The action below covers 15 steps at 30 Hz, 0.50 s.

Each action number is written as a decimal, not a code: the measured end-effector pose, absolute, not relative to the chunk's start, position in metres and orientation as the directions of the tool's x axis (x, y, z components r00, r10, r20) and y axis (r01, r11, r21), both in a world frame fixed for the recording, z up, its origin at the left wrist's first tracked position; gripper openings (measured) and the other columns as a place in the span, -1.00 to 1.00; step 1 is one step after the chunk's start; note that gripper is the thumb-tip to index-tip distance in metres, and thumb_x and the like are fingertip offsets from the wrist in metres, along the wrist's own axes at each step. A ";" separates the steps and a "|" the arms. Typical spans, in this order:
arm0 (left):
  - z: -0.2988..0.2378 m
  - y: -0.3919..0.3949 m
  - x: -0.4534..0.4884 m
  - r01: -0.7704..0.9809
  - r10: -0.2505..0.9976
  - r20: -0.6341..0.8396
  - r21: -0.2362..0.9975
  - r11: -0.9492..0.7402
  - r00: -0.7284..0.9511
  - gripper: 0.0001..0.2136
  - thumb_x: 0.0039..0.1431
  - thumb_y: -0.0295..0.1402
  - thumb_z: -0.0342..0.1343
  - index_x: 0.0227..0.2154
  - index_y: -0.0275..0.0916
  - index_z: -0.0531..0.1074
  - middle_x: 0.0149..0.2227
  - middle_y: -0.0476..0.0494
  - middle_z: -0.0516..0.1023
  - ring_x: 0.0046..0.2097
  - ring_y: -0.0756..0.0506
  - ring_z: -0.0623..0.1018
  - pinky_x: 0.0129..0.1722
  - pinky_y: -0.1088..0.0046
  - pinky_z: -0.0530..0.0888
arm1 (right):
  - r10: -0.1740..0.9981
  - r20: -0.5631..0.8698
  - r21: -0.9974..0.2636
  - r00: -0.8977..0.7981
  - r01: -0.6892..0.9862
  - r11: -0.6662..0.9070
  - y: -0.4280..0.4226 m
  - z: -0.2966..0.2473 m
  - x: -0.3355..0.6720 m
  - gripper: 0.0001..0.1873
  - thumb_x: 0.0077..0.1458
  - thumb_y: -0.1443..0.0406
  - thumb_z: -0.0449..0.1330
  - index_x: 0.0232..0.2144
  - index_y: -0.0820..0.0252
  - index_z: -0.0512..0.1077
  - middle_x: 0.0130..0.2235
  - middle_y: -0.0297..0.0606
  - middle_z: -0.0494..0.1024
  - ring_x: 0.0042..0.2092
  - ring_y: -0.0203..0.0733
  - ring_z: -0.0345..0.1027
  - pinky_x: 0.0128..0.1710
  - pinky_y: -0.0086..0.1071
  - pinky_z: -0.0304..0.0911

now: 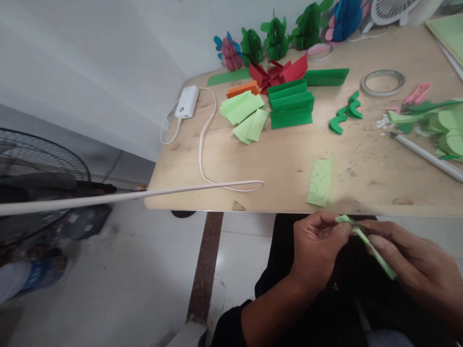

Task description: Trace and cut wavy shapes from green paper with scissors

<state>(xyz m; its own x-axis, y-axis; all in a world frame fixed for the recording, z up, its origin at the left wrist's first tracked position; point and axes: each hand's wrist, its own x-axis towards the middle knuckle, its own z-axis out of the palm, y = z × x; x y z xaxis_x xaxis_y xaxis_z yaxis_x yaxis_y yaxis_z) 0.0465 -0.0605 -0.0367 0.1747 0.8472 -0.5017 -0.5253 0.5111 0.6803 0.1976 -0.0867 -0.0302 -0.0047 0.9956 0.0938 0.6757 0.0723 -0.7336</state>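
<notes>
My left hand [314, 250] pinches one end of a folded light green paper strip [381, 260] between thumb and fingers, just off the table's front edge. My right hand [415, 262] is closed by the same strip, its thumb close to the paper. A dark, narrow blade, apparently of scissors [358, 226], shows between the right fingers and the strip; the handles are hidden. On the table just beyond my hands lies a light green paper piece [320, 183] with curved pencil lines.
Folded green paper [291, 106], light green strips [242, 108] and red paper [277, 74] lie mid-table. Wavy green cutouts [346, 113], a tape roll [382, 83], a pink cutter [415, 94] and a white pen [428, 156] are rightward. A white cable [202, 144] crosses the left side.
</notes>
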 end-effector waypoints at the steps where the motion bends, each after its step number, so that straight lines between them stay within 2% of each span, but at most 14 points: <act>1: -0.037 -0.061 0.047 -0.521 0.851 -0.494 0.687 0.507 0.178 -0.82 -0.10 -0.33 0.39 -0.54 -0.27 0.50 -0.53 0.01 0.55 -0.46 0.08 0.48 -0.36 0.55 0.41 | 0.995 0.098 -0.736 -0.005 0.673 0.076 -0.087 -0.030 0.198 -0.74 0.16 0.07 0.11 -0.39 -0.04 0.54 -0.45 -0.42 0.66 -0.47 -0.25 0.56 -0.53 -0.55 0.38; 4: -0.038 -0.061 0.047 -0.518 0.863 -0.471 0.700 0.492 0.183 -0.82 -0.08 -0.32 0.38 -0.54 -0.27 0.50 -0.51 0.01 0.56 -0.44 0.07 0.50 -0.32 0.54 0.43 | 0.992 0.121 -0.744 -0.024 0.660 0.107 -0.087 -0.030 0.198 -0.77 0.15 0.08 0.14 -0.38 -0.04 0.54 -0.43 -0.41 0.67 -0.51 -0.28 0.53 -0.53 -0.57 0.38; 8: -0.037 -0.060 0.046 -0.542 0.847 -0.501 0.668 0.510 0.179 -0.85 -0.10 -0.37 0.37 -0.53 -0.27 0.51 -0.52 0.03 0.55 -0.47 0.10 0.46 -0.37 0.57 0.40 | 0.992 0.116 -0.744 -0.050 0.657 0.120 -0.087 -0.030 0.199 -0.76 0.18 0.11 0.12 -0.23 -0.08 0.57 -0.32 -0.41 0.71 -0.42 -0.27 0.58 -0.48 -0.58 0.40; 15: -0.032 -0.057 0.044 -0.519 0.850 -0.500 0.688 0.507 0.167 -0.84 -0.10 -0.38 0.38 -0.54 -0.28 0.49 -0.54 0.04 0.52 -0.49 0.10 0.44 -0.42 0.59 0.37 | 0.989 0.119 -0.728 -0.083 0.671 0.144 -0.086 -0.029 0.204 -0.76 0.18 0.11 0.12 -0.22 -0.10 0.58 -0.29 -0.43 0.71 -0.40 -0.27 0.59 -0.47 -0.59 0.41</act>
<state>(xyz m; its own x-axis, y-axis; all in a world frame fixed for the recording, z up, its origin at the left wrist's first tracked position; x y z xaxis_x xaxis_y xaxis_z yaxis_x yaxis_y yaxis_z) 0.0439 -0.0572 -0.0325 0.1675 0.8497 -0.4999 -0.5191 0.5071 0.6881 0.2043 -0.0862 -0.0291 -0.0828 0.9894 0.1192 0.6707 0.1438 -0.7276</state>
